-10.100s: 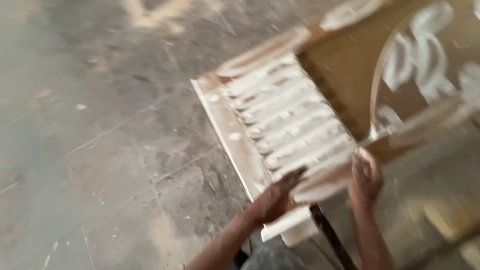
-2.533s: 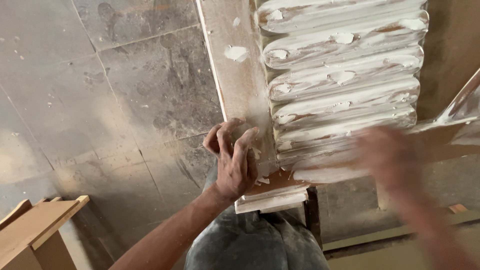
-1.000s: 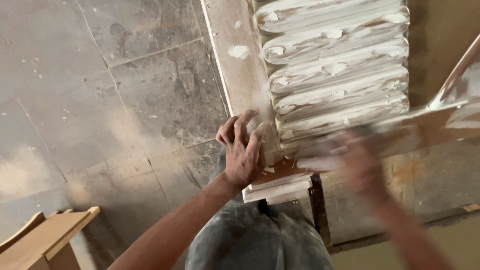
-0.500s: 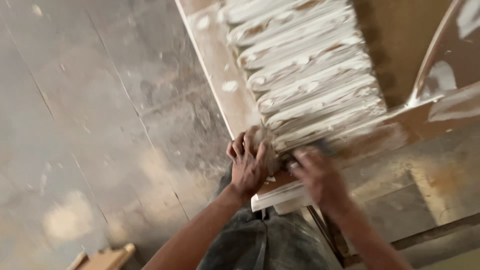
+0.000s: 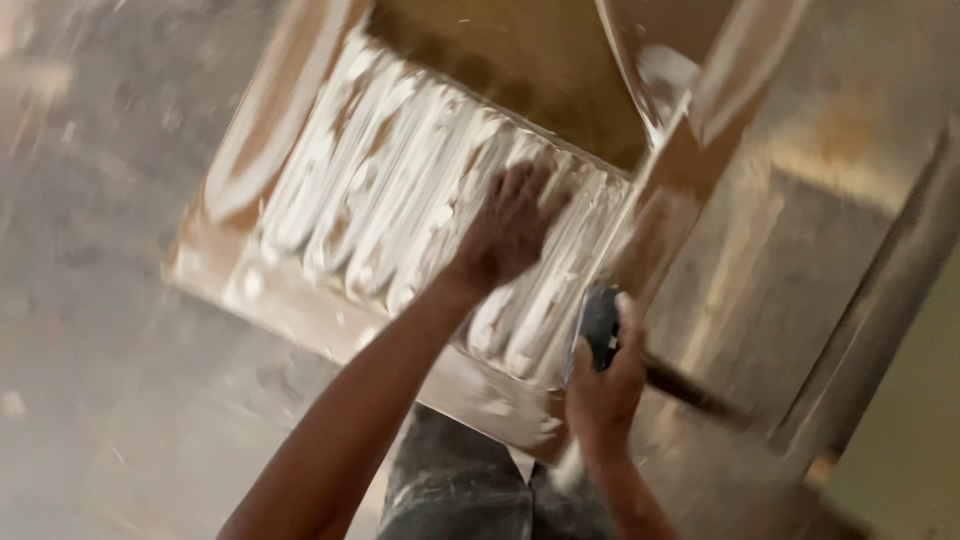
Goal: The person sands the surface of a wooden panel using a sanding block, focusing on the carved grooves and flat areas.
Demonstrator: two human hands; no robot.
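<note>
The left hand (image 5: 510, 225) presses flat, fingers spread, on the slatted wooden panel (image 5: 400, 210) smeared with white filler. The right hand (image 5: 605, 375) grips a dark-handled scraper (image 5: 600, 325) at the panel's lower corner. The panel looks stiff, heavy and slippery where wet, best held by its bare frame.

The left hand (image 5: 508, 228) lies flat, fingers spread, on the ribbed section of a wooden panel (image 5: 300, 310) — the ribs (image 5: 400, 200) are thickly coated with white filler. The right hand (image 5: 603, 385) is closed around a dark-handled scraper (image 5: 600, 325) at the panel's lower right edge, its blade end blurred and hard to make out. Below the panel, dust-marked grey trousers (image 5: 455, 490) are visible above a grey stone floor (image 5: 90, 400) — the whole view is motion-blurred.
</note>
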